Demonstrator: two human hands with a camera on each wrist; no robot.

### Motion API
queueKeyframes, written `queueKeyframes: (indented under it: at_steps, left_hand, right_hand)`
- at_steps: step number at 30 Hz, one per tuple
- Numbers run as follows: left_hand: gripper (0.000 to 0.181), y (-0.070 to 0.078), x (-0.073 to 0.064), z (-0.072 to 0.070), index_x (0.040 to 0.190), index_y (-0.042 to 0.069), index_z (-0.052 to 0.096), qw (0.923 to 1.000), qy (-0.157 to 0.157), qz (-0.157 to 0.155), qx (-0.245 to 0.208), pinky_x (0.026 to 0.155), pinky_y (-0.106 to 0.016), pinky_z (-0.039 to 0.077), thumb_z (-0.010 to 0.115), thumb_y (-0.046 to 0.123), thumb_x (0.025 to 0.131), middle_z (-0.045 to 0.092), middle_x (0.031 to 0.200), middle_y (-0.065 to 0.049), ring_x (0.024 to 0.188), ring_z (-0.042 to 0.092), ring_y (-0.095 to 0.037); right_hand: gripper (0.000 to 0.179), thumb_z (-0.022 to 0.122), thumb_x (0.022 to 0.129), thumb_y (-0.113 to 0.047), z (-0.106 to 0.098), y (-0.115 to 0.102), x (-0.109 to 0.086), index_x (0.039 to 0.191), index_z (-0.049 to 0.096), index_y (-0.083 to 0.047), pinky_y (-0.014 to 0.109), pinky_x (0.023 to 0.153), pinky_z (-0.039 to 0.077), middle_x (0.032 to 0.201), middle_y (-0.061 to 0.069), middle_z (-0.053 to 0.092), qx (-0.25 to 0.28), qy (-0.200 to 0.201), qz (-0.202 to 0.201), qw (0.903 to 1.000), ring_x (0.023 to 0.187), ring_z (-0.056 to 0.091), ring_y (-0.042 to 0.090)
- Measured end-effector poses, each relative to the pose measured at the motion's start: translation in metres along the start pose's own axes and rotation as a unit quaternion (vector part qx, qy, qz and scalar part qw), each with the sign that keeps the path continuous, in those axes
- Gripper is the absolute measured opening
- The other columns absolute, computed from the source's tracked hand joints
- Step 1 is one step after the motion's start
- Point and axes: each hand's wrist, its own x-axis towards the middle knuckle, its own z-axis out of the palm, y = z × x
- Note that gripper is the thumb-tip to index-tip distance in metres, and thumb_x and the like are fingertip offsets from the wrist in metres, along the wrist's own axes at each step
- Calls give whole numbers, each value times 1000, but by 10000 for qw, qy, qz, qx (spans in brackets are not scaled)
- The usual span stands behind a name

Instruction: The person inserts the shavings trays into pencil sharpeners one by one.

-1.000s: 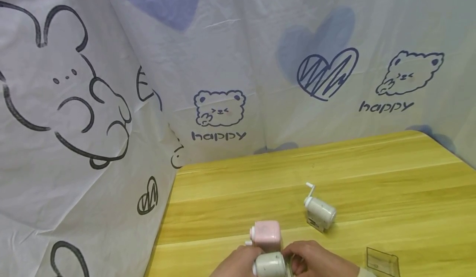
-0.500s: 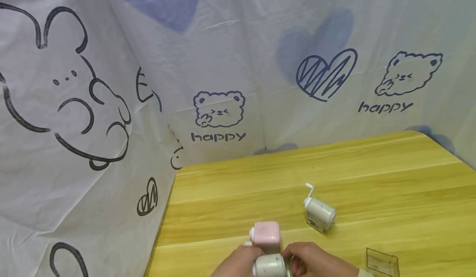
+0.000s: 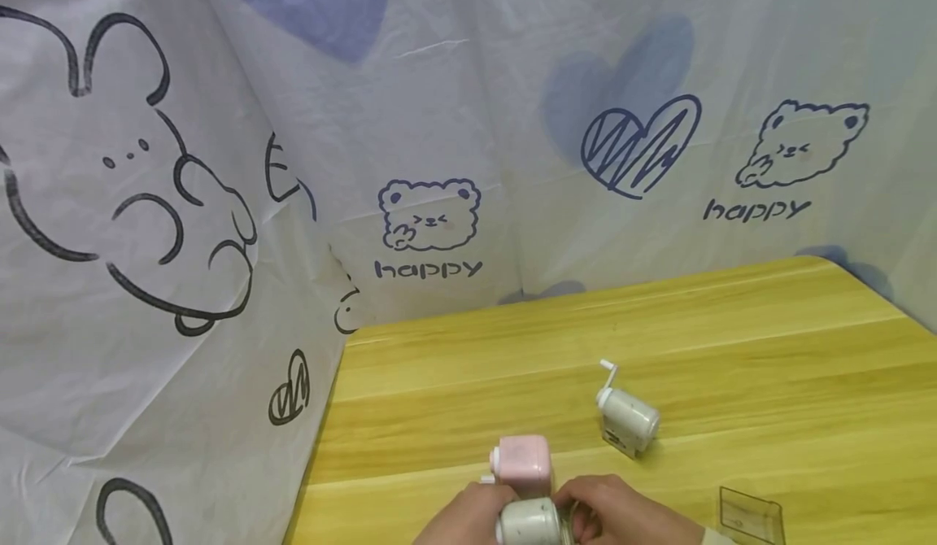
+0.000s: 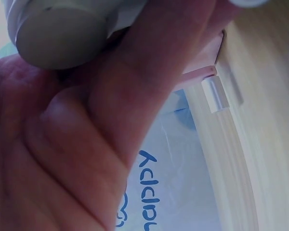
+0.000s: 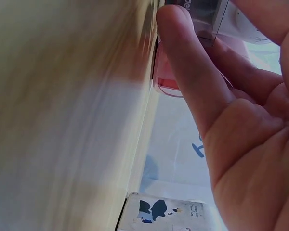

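Observation:
Low in the head view, a white hand-crank pencil sharpener [image 3: 529, 522] sits between both hands. My left hand [image 3: 464, 516] grips its crank side, and the left wrist view shows the sharpener's round white end [image 4: 62, 37] against the fingers. At the other side, my right hand [image 3: 622, 512] holds the sharpener by its dark see-through lower part [image 5: 204, 19], one fingertip [image 5: 176, 19] lying along it in the right wrist view. Directly behind stands a pink sharpener [image 3: 525, 457], partly hidden by the white one.
A second white sharpener [image 3: 631, 419], crank raised, stands farther back on the yellow wood-grain table [image 3: 703, 342]. To the right of my right hand lies a see-through smoky bin [image 3: 751, 516]. Printed white sheeting [image 3: 505, 122] hangs behind and at the left.

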Motion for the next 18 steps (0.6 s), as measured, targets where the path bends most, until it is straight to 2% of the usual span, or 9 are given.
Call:
queueKeyframes:
  at_steps: [7,12,18]
  left_hand:
    - [27,-1,0,0,87,14,71,9998,81,105,159,57,-25,51,91,20,71,64,71,12,62,59,-4]
    - [27,0,0,0,86,14,70,9996,119,104,226,57,-25,51,91,21,71,63,71,12,63,58,-5]
    - [25,0,0,1,85,15,69,9998,106,58,144,56,-25,50,90,20,72,63,70,11,60,58,-5]
  right_hand:
    - [38,82,85,-4,0,1,-1,118,65,5,24,64,58,88,-3,67,174,32,217,9996,77,59,-3]
    - [36,81,86,-5,-1,-2,0,118,66,4,22,65,56,88,-9,65,156,62,651,9977,76,59,-3]
    - [24,82,86,-12,-1,-6,2,106,72,-4,20,61,50,80,-16,58,-299,98,1075,9937,70,52,-5]
